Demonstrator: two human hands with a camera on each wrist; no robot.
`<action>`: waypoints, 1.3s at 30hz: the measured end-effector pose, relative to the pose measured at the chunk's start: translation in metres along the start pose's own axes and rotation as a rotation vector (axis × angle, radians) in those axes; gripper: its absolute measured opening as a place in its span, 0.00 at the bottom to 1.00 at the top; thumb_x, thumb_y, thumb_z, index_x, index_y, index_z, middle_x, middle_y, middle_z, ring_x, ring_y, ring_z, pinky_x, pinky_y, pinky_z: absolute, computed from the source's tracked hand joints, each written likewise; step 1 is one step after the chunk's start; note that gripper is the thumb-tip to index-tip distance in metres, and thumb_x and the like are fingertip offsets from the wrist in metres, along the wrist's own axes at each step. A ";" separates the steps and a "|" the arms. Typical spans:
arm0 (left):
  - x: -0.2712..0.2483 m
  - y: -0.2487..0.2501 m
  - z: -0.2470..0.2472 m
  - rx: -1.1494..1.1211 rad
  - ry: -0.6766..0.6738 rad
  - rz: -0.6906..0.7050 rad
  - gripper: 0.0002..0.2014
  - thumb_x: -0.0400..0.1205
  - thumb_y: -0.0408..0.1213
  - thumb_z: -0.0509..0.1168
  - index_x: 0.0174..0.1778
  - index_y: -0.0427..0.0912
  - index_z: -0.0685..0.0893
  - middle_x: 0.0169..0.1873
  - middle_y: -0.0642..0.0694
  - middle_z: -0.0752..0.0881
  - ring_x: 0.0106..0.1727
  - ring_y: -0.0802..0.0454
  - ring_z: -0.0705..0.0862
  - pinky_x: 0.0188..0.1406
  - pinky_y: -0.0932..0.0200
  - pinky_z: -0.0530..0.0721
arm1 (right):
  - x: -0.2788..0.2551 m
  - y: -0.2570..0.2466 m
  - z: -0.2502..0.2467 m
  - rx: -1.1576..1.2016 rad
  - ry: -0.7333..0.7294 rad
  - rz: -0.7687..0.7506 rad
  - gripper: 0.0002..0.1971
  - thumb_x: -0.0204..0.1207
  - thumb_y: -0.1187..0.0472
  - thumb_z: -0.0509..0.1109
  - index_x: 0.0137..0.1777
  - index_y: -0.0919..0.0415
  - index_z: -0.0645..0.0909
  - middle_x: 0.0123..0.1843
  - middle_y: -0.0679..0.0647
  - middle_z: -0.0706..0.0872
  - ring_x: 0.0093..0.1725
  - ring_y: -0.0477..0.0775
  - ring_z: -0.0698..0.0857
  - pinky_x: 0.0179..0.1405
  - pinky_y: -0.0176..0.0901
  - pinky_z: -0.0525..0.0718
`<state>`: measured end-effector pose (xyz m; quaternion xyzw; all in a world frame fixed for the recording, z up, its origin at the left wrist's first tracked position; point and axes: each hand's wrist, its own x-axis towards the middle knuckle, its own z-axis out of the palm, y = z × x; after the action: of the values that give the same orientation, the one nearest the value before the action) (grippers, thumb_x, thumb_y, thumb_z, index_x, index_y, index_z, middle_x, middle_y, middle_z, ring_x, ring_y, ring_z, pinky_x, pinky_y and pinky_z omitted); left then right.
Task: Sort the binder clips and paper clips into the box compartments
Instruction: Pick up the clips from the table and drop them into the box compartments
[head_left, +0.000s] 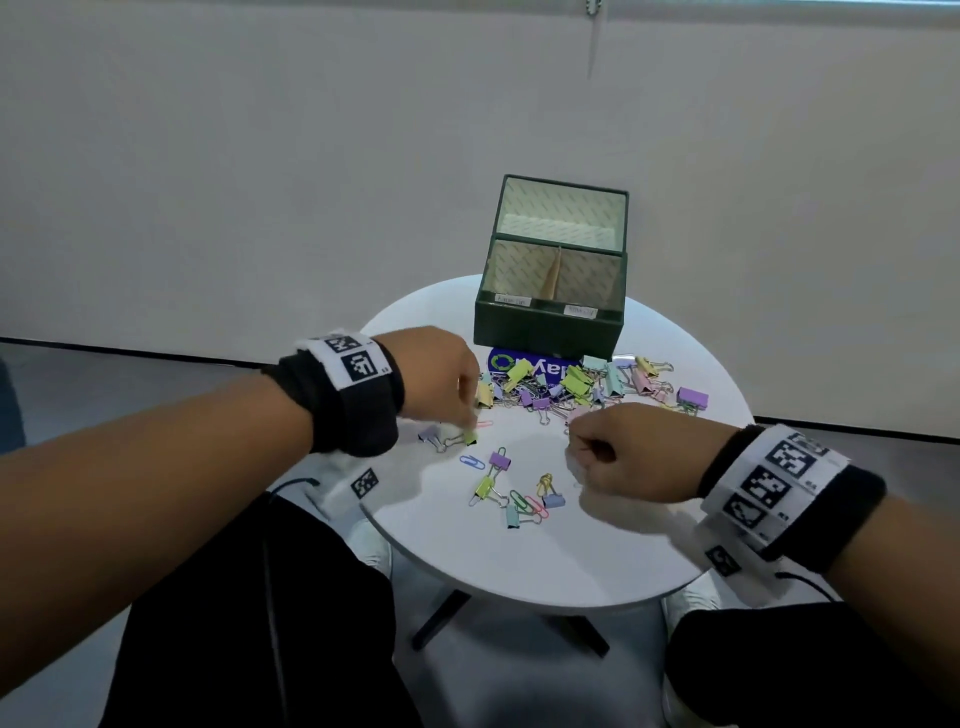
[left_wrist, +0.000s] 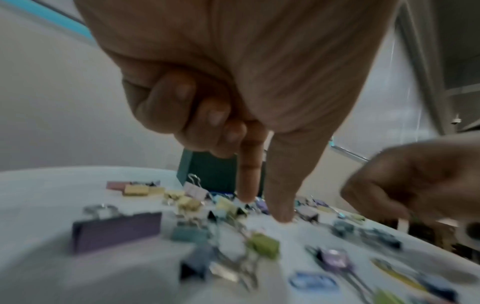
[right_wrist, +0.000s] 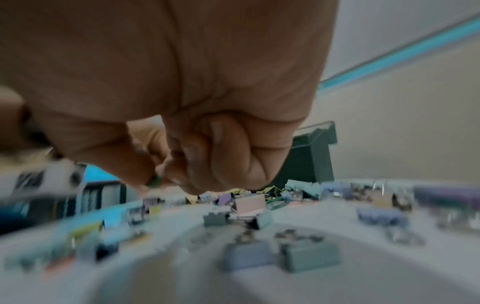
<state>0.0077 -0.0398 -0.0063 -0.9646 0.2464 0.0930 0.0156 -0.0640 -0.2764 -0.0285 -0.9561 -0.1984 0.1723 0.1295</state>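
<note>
A dark green box (head_left: 545, 332) stands at the back of the round white table (head_left: 545, 561), its lid upright. A divider (head_left: 553, 275) splits it into two labelled compartments, and I see nothing inside either. A pile of pastel binder clips and paper clips (head_left: 582, 384) lies just in front of the box. My left hand (head_left: 467, 415) (left_wrist: 265, 207) points its index finger and thumb straight down at the pile's left edge, slightly apart and holding nothing. My right hand (head_left: 574, 447) (right_wrist: 155, 181) is curled like a fist and pinches a small green clip (right_wrist: 156, 182).
More clips are scattered nearer me: a purple binder clip (head_left: 500, 460), a blue paper clip (head_left: 470, 461) and a yellow-green binder clip (head_left: 484, 487). A blue sticker (head_left: 519, 364) shows under the pile. A plain wall rises behind the table, and my legs are below its front edge.
</note>
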 end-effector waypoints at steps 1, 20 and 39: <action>-0.003 0.003 0.005 0.027 -0.041 0.019 0.15 0.73 0.58 0.73 0.44 0.51 0.88 0.37 0.56 0.86 0.42 0.55 0.83 0.37 0.62 0.76 | 0.001 0.001 -0.004 0.162 0.023 0.010 0.11 0.78 0.63 0.64 0.34 0.54 0.71 0.29 0.43 0.76 0.30 0.46 0.72 0.32 0.41 0.74; -0.010 0.000 0.022 0.194 -0.093 0.257 0.05 0.81 0.49 0.67 0.47 0.56 0.87 0.44 0.57 0.79 0.45 0.52 0.79 0.41 0.59 0.74 | 0.009 -0.021 0.015 -0.074 -0.070 0.130 0.22 0.76 0.36 0.70 0.43 0.57 0.82 0.39 0.50 0.86 0.37 0.49 0.79 0.37 0.43 0.77; 0.008 -0.003 0.015 -0.252 -0.086 0.163 0.11 0.84 0.52 0.65 0.59 0.59 0.88 0.51 0.60 0.88 0.46 0.58 0.83 0.48 0.62 0.76 | 0.006 -0.043 0.021 -0.268 -0.008 0.064 0.25 0.71 0.33 0.73 0.56 0.53 0.82 0.51 0.51 0.86 0.49 0.55 0.84 0.51 0.49 0.86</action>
<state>0.0134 -0.0398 -0.0230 -0.9309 0.3092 0.1654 -0.1025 -0.0809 -0.2319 -0.0361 -0.9700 -0.1895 0.1519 -0.0055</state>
